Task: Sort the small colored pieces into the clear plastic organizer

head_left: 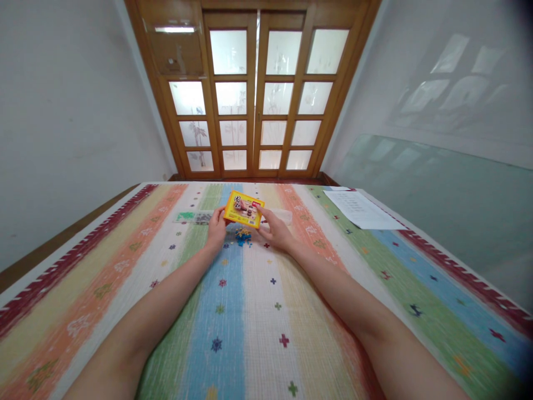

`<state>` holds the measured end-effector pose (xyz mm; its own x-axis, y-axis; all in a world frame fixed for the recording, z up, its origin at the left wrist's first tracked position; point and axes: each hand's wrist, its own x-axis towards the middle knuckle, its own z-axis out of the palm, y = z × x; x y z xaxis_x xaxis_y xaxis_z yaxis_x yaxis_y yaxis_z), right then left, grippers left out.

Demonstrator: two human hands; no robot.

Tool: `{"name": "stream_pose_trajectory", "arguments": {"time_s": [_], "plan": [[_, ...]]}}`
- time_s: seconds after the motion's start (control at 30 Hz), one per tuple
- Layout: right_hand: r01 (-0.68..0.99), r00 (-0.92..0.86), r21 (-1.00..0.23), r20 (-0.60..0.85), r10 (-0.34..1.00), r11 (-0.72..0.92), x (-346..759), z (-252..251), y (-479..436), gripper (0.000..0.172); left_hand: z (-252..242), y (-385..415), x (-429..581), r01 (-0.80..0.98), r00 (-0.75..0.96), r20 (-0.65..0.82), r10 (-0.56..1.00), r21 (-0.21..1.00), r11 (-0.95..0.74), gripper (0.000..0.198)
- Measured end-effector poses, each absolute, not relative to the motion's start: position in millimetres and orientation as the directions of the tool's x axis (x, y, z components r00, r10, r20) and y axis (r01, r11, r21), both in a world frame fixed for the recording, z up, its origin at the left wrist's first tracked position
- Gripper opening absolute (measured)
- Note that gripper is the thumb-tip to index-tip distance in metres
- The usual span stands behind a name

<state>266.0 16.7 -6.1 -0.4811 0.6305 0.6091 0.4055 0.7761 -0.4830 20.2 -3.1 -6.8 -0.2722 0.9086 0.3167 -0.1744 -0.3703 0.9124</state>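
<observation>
Between my two hands is a small yellow box point(244, 209) with food pictures and dark lettering on its face, tilted and raised a little over the table. My left hand point(217, 226) is closed on its left edge. The fingers of my right hand point(275, 229) grip its right edge. Just below the box lies a small pile of blue and yellow pieces point(243, 236), too small to name. Behind my hands a long clear plastic tray point(283, 216) runs across the cloth, with green pieces point(185, 216) and dark pieces point(204, 218) in its left part. The box hides the tray's middle.
A striped, patterned cloth point(220, 322) covers the table. White printed sheets point(362, 209) lie at the far right. A glass panel point(437, 211) leans along the right wall. Wooden doors with glass panes point(255, 100) stand beyond the table's far edge.
</observation>
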Motion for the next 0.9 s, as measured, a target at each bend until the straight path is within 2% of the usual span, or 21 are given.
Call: {"name": "stream_pose_trajectory", "arguments": {"time_s": [0.1,0.2,0.6,0.67,0.8,0.9], "plan": [[0.373,-0.517,-0.501,0.587,0.623,0.781,265,-6,16,0.081,-9,0,17,-0.382,-0.196,0.191,0.962,0.888,-0.254,0.033],[0.35,-0.502,-0.54,0.581,0.64,0.765,264,-7,17,0.074,-9,-1,16,-0.48,-0.142,0.114,0.983,0.861,-0.17,0.037],[0.489,-0.464,-0.455,0.586,0.664,0.744,261,-14,19,0.072,-10,-6,22,-0.348,-0.036,0.076,0.996,0.934,-0.084,0.042],[0.508,-0.461,-0.448,0.58,0.672,0.736,261,-14,20,0.074,-9,-8,25,-0.301,-0.034,0.117,0.993,0.946,-0.122,0.052],[0.529,-0.454,-0.444,0.572,0.683,0.724,261,-14,20,0.074,-5,-16,33,-0.213,-0.027,0.28,0.96,0.936,-0.28,0.091],[0.528,-0.45,-0.448,0.573,0.685,0.721,261,-13,20,0.069,-3,-20,34,-0.161,0.007,0.349,0.937,0.925,-0.343,0.103]]}}
